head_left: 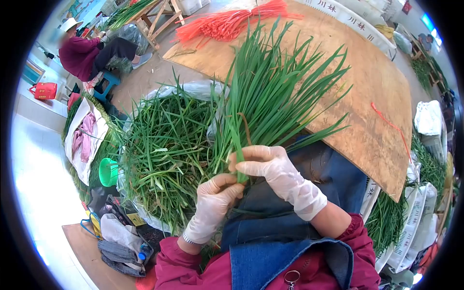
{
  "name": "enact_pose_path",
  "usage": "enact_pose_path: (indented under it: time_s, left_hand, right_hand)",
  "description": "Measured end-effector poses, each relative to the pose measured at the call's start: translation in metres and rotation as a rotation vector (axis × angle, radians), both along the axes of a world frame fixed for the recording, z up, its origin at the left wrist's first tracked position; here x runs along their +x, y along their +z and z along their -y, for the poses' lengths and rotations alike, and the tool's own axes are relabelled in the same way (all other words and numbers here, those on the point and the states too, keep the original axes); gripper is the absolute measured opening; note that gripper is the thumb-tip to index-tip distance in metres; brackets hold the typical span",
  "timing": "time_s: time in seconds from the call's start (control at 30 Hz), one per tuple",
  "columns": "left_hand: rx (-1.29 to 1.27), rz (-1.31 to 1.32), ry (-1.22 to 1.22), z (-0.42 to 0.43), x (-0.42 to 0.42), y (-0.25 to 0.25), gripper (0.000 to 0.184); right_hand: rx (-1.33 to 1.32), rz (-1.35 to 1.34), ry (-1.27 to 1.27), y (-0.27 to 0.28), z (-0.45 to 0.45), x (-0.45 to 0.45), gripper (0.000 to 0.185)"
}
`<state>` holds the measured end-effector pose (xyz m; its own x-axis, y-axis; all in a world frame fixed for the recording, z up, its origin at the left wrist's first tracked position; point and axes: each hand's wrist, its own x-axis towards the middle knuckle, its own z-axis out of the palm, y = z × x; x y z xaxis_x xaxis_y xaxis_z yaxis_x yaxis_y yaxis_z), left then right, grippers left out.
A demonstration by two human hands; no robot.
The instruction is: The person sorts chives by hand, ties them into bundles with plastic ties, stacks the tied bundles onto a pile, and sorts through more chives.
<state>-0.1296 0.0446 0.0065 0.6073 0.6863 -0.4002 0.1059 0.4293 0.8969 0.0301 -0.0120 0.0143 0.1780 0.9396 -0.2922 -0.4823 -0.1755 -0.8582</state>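
Note:
A large bunch of long, flat green leaves that look like garlic chives [270, 92] fans out away from me over the edge of a wooden board. My right hand [275, 174], in a thin whitish glove, has thumb and fingers closed around the stalks near their lower end. Just below it, my left hand [212, 203], gloved too, pinches the bottom of the same bunch, its fingertips close to the right ones. One brownish leaf [245, 128] curves up from the stalks. Beside the left hand, a plastic-lined container [145, 217] is heaped with loose chive leaves and trimmings [169, 145].
On the wooden board [372, 87] lie a pile of red plastic ties [232, 24] and one loose red tie [391, 124]. A green bowl [108, 172] and bags [121, 246] are at left. More chives [386, 217] stand at right. Another person [82, 53] sits at far left.

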Motion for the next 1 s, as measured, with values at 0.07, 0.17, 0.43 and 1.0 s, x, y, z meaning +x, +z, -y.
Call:
enact_pose_path:
  time_s: [0.07,0.17,0.43,1.0]
  left_hand:
    - [0.011,0.018,-0.028,0.002,0.0,0.001,0.013]
    - [0.268,0.015,-0.02,-0.027,-0.004,0.0,0.018]
    - [0.304,-0.211,0.0,-0.054,-0.008,-0.057,0.015]
    - [0.398,0.116,-0.015,-0.051,0.033,0.026,0.012]
  right_hand:
    - [0.073,0.092,-0.049,0.013,0.01,0.006,0.025]
    - [0.15,0.114,-0.203,0.038,0.035,0.028,0.021]
    - [0.124,-0.383,-0.538,-0.009,0.089,0.052,0.018]
    - [-0.252,-0.316,-0.579,-0.043,0.09,0.045,0.025]
